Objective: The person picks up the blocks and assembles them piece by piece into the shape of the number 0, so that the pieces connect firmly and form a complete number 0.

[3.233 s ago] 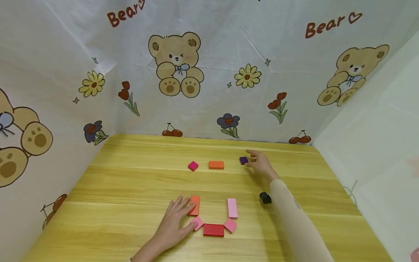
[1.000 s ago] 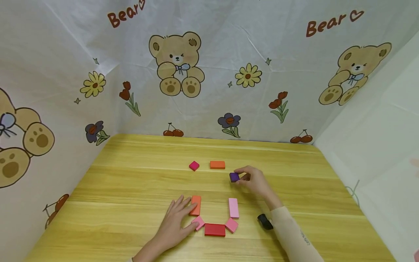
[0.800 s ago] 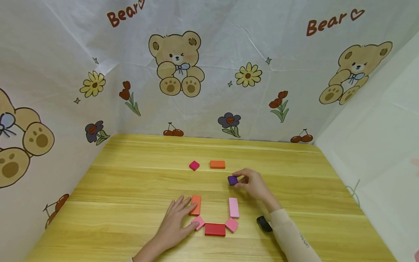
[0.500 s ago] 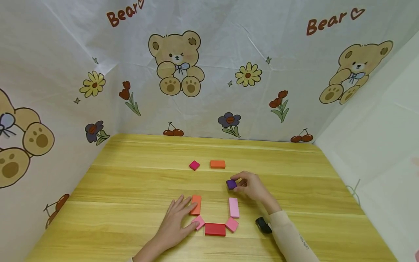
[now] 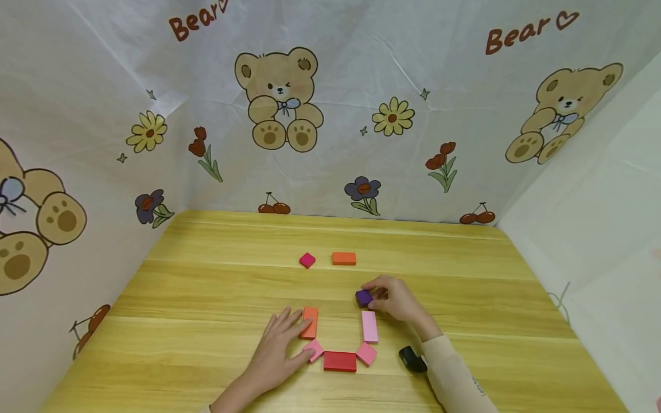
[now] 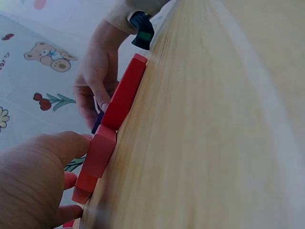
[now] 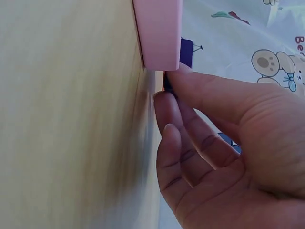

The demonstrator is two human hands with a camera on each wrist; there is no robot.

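My right hand (image 5: 396,298) pinches a small purple block (image 5: 364,298) between thumb and fingers, just beyond the far end of a light pink rectangular block (image 5: 369,327). In the right wrist view, the purple block (image 7: 186,52) is partly hidden behind the pink one. My left hand (image 5: 273,355) lies spread on the left, fingertips on an orange block (image 5: 310,323) and thumb on a small pink block (image 5: 313,347). A red block (image 5: 339,361) and another small pink block (image 5: 366,354) complete a U-shaped row with these.
Farther back on the wooden table (image 5: 232,275) lie a magenta block (image 5: 307,260), turned cornerwise, and an orange block (image 5: 343,258). A black wrist camera (image 5: 412,359) sits by the right sleeve. Bear-printed cloth (image 5: 330,172) rises behind the table.
My right hand has taken hold of the purple block at the back right and carried it toward me, to the pink block's far end. My left hand has stayed in place.
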